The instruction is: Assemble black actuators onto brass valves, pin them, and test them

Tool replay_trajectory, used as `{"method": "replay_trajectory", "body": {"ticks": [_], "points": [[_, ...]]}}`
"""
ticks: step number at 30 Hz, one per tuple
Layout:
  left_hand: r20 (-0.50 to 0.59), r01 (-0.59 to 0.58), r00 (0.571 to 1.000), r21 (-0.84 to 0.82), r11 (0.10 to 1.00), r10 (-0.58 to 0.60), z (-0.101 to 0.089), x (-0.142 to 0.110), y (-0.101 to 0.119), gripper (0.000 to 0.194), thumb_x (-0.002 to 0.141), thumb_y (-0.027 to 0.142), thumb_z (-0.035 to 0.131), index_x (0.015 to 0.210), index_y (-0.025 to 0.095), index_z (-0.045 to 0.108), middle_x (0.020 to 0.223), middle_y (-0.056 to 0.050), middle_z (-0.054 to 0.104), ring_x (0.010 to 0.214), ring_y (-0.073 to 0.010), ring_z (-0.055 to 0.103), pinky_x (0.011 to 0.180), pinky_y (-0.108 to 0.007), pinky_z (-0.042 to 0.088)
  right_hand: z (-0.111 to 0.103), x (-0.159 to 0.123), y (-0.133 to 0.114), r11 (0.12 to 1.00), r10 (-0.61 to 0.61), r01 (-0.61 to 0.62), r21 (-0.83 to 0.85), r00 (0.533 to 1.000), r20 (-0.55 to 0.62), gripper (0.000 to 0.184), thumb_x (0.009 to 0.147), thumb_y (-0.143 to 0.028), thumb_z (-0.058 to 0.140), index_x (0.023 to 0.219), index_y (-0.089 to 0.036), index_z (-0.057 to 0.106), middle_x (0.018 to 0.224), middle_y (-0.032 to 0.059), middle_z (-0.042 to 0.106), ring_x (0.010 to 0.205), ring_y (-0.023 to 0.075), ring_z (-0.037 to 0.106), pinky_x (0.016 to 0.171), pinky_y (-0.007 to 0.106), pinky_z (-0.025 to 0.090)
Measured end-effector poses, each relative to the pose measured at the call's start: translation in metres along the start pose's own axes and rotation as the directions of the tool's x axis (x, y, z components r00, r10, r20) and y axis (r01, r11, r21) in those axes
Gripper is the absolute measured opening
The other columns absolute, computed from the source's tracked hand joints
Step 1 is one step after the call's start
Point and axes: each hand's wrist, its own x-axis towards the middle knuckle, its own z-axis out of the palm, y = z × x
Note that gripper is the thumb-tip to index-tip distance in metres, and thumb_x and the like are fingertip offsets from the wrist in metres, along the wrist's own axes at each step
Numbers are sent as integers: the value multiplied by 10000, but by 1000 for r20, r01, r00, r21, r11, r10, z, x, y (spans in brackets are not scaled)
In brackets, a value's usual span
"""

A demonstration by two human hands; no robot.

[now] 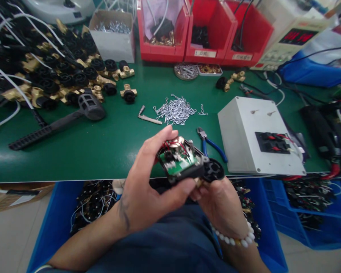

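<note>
My left hand (147,182) is closed around an open black housing that has a green circuit board (177,163) and red wires inside. Close against it, my right hand (218,201) grips a brass valve fitting with a round black cap (213,170); most of the brass is hidden behind fingers. Whether the housing and the fitting are joined cannot be made out. Just beyond my hands lie blue-handled cutting pliers (211,146) and a heap of metal spring clips (176,110). A bent grey metal piece (149,116) rests left of the clips.
Brass fittings with black caps (65,77) crowd the table's left side, near a black mallet-like tool (62,121). Red bins (163,53) and a carton of clips (112,43) line the back. A grey box with switches (244,125) stands right. Blue crates (49,223) sit below the edge.
</note>
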Motion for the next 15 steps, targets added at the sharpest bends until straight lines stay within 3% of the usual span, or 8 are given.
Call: {"method": "replay_trajectory", "body": {"ticks": [3,6,9,15], "points": [[-34,262,961,-213,941,-275,-4,8,-9,423,1013,450,522,1400,285,569,1363,-61,667,1234,-264,669,1002,-440,616,3,-7,-3,996,85,-85,-6,990,114,490,817,-335,838,1260,-288,635,1052,27,747,710,50,620,660,164,525],[-35,354,916,-394,848,-399,-3,15,-16,425,1025,512,463,1362,295,604,1348,-44,683,1179,-251,700,924,-411,639,6,-15,-6,986,157,-166,18,961,229,475,893,-261,767,1332,-306,590,1130,28,748,780,46,672,740,172,557],[-25,356,912,-451,819,-410,-1,16,-16,459,1027,537,445,1407,314,571,1375,-34,671,1227,-257,678,938,-413,628,8,-16,-6,982,181,-191,12,946,269,441,940,-253,712,1356,-293,570,1151,36,744,813,53,697,784,187,574],[-50,208,971,-305,929,-234,-2,6,-8,491,1041,518,422,1501,356,481,1516,-8,570,1426,-283,515,1181,-460,465,11,-9,-3,989,145,-138,-50,967,208,530,930,-316,727,1403,-270,492,946,-6,742,836,69,721,810,180,585]]}}
